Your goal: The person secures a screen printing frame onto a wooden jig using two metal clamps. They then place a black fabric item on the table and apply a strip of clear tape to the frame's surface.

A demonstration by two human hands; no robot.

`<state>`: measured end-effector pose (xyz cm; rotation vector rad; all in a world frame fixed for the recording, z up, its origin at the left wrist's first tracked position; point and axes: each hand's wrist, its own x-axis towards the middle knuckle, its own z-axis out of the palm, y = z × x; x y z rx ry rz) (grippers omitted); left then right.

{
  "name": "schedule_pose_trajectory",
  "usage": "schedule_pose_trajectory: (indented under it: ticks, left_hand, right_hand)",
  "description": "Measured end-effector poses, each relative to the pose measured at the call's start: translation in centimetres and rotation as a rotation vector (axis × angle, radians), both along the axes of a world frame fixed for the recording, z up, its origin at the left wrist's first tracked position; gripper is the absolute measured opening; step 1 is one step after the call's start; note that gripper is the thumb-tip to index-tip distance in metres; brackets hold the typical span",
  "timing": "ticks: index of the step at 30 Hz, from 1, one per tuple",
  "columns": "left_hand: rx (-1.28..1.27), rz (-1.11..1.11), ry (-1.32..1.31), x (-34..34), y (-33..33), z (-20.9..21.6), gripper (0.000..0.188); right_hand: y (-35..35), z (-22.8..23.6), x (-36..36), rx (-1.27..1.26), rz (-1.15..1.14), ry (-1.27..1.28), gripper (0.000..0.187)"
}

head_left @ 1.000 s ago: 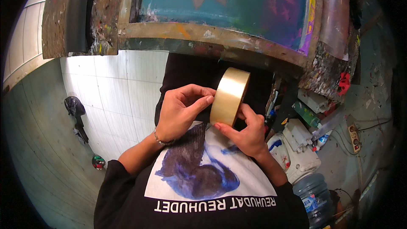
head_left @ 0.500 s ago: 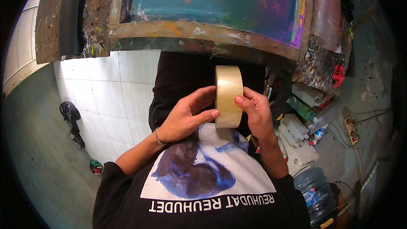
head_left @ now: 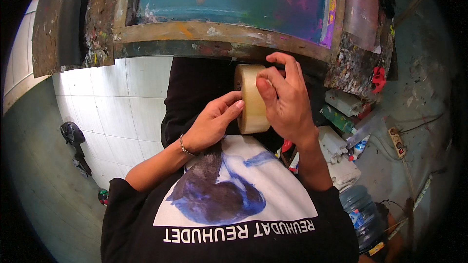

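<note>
Head view: both hands hold a roll of tan packing tape (head_left: 251,98) up in front of the chest, just below the paint-caked wooden edge of a screen-printing frame (head_left: 219,31) whose teal mesh fills the top of the picture. The right hand (head_left: 287,102) wraps around the roll's right side, its thumb laid flat across the outer face and its fingers curled over the top and far edge, so it is closed firmly on the roll. The left hand (head_left: 212,124) comes in from the lower left with its fingers only loosely curled; the thumb and fingertip press against the roll's near face, touching it rather than clamping it. By the look of it, the step in hand is hunting for the loose end of the tape: the left thumb seems to feel along the surface while the right hand steadies the roll. The next move would likely call for a nail to catch the edge and lift it, with the right hand keeping the roll from turning. Below the hands is a black shirt (head_left: 234,209) with a blue print, white floor tiles (head_left: 112,117) lie to the left, and bottles and a blue water jug (head_left: 363,212) crowd the floor to the right.
</note>
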<state>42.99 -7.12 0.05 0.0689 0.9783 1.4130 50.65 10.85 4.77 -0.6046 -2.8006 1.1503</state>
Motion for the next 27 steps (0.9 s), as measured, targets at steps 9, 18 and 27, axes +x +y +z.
schedule_pose_trajectory:
  ticks: [9,18,27]
  left_hand:
    - [-0.181,0.151,-0.34,-0.6,0.8,1.7,0.034]
    - [-0.22,0.184,-0.351,-0.9,1.0,1.9,0.037]
    - [-0.386,0.301,-0.402,-2.3,1.3,4.0,0.047]
  right_hand:
    - [-3.3,2.6,3.5,0.247,0.086,0.008,0.05]
    - [-4.4,3.0,4.7,0.268,0.102,-0.064,0.056]
    - [-5.5,3.5,7.1,0.199,0.145,-0.09,0.055]
